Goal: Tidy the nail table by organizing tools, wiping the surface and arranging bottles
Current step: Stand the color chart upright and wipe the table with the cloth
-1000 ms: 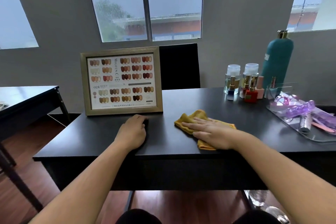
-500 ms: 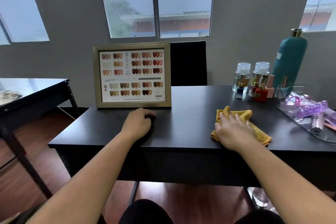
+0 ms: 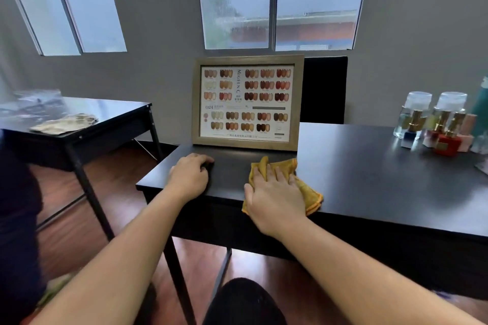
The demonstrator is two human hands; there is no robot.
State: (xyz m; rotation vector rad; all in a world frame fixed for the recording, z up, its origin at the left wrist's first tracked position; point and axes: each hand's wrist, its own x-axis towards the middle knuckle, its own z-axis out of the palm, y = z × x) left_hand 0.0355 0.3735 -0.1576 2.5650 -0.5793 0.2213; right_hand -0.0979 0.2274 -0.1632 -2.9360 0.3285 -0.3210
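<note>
A yellow cloth (image 3: pixel 309 192) lies on the black nail table (image 3: pixel 369 179) near its front edge, just right of the left corner. My right hand (image 3: pixel 276 194) presses flat on the cloth with fingers spread. My left hand (image 3: pixel 188 175) rests curled on the table's left front corner, and whether a small dark thing lies under its fingers I cannot tell. Clear pump bottles (image 3: pixel 416 113) and small polish bottles, one red (image 3: pixel 447 141), stand grouped at the table's back right.
A framed nail colour chart (image 3: pixel 247 103) stands upright at the back, right behind both hands. A black chair back (image 3: pixel 323 90) rises behind the table. A second black table (image 3: pixel 79 124) with a folded cloth stands to the left. A teal bottle (image 3: pixel 482 105) shows at the right edge.
My right hand has slid the yellow cloth leftward along the front edge, to in front of the chart. My view has swung left, so the tray is out of sight. The left hand stayed put.
</note>
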